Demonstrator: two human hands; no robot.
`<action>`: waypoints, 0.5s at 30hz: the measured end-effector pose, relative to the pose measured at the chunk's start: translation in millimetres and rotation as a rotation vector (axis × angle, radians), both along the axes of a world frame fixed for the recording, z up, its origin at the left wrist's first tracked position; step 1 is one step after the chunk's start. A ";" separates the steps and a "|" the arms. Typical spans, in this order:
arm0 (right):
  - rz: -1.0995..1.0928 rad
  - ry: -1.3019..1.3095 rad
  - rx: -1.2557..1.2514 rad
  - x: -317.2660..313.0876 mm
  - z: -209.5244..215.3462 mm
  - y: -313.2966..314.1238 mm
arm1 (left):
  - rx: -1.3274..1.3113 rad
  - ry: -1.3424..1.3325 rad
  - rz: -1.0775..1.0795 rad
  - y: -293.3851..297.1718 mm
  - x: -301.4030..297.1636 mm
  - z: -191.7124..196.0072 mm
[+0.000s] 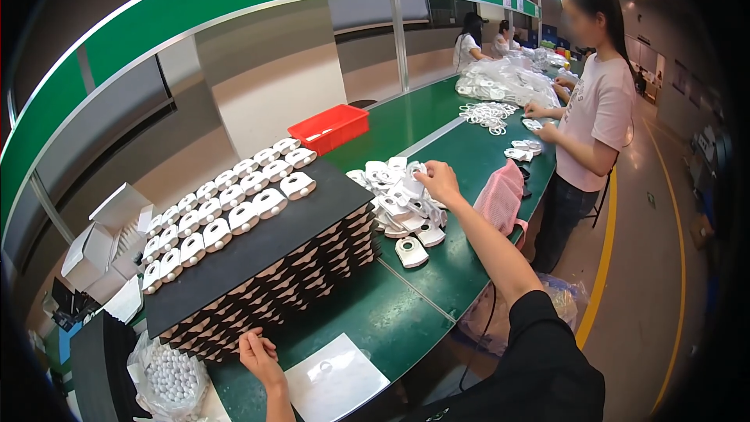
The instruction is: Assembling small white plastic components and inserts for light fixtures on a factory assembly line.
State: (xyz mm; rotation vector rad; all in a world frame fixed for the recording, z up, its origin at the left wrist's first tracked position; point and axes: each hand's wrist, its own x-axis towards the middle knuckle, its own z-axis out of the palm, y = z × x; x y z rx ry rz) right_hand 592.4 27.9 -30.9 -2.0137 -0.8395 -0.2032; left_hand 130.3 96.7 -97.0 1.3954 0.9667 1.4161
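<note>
My right hand [441,183] reaches over a heap of white plastic housings [400,215], each rounded with a round hole. Its fingers are closed on one white housing [415,177] at the top of the heap. Beside the near side of a tall layered stack of black sheets [269,297], my left hand [260,353] is low over the table, fingers curled together. Whatever they may hold is hidden. On the stack's top sheet, similar white housings [217,232] lie in rows toward the far left, each with a small white ball at one end. More housings show between the layers.
A bag of white balls [170,375] and upright black sheets [101,367] stand at the lower left. A white sheet [337,375] lies near me. Beyond are a red bin [328,126], open cardboard boxes [105,254], a pink bag [498,197] and a co-worker [598,94] handling white parts.
</note>
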 end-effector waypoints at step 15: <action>0.525 -0.005 0.121 -185.7 -72.3 -79.2 | 0.299 -0.118 0.119 0.3 -17.6 44.0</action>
